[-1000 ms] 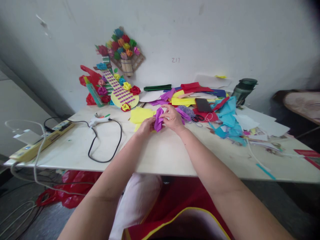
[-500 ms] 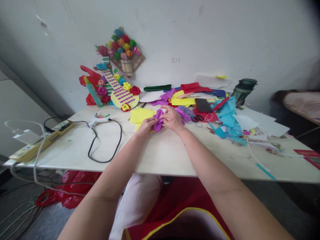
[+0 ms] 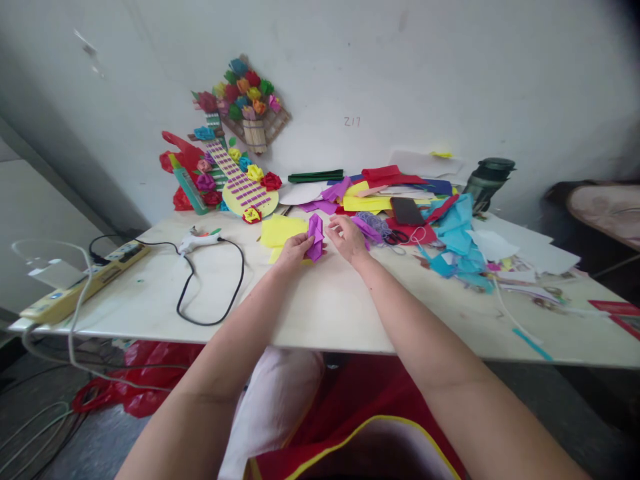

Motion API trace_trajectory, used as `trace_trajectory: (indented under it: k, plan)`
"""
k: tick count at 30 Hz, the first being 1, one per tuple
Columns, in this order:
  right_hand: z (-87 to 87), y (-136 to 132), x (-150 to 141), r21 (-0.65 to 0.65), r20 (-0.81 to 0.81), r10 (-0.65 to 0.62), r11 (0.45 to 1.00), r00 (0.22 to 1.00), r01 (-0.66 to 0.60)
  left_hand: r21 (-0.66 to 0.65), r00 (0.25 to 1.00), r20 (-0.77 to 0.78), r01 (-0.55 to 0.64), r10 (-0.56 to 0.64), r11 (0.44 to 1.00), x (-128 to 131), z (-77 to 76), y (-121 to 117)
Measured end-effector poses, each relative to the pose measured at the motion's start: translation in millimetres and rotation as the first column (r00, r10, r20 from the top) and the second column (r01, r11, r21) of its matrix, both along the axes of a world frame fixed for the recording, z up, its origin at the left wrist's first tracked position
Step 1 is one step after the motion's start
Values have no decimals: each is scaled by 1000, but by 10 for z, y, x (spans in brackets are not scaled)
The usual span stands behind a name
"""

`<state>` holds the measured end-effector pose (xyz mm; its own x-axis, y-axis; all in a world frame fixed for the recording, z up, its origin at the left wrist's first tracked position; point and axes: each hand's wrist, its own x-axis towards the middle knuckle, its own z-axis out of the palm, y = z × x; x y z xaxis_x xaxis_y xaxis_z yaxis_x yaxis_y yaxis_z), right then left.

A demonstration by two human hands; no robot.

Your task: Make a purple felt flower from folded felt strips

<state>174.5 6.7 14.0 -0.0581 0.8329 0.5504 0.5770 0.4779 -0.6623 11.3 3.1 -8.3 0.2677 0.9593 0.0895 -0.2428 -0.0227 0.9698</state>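
A folded piece of purple crepe paper [image 3: 315, 238] is pinched in my left hand [image 3: 295, 251], thumb on top and fingertips showing beyond its lower right edge. My right hand [image 3: 349, 239] hovers just right of that paper, apart from it, fingers loosely curled and spread with nothing visible between them. Yellow crepe paper [image 3: 280, 231] lies flat behind my left hand. Beyond my right hand are more purple paper [image 3: 367, 231], a tangle of grey-violet yarn [image 3: 376, 225] and dark-handled scissors [image 3: 397, 237].
A white glue gun [image 3: 199, 241] with a black cord lies left, near a power strip [image 3: 85, 283]. A flower-covered paper guitar [image 3: 247, 193] and a green glue bottle [image 3: 189, 187] stand behind. Blue paper [image 3: 456, 237], a dark phone [image 3: 407, 211] and a bottle [image 3: 487, 183] are right.
My right hand has let go of the purple paper and drawn slightly right. The paper, spread and crumpled before, now looks narrower and folded in my left hand.
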Motion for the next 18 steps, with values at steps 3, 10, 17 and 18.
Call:
trace_trajectory:
  k: [3, 10, 17, 18]
  plan:
    - [33, -25, -10, -192, 3, -41, 981, 999, 41, 16, 999, -39, -22, 23, 1000, 10, 8, -6]
    - [-30, 6, -97, -323, 47, 68, 945, 997, -49, 99, 976, -172, -114, 130, 988, 32, 34, -28]
    - [-102, 73, -144, -202, -21, 24, 979, 999, -28, 79, 967, -220, -117, 132, 990, 55, 71, -86]
    - [-92, 71, -136, -197, -35, 36, 979, 999, -43, 75, 967, -223, -112, 126, 991, 54, 78, -93]
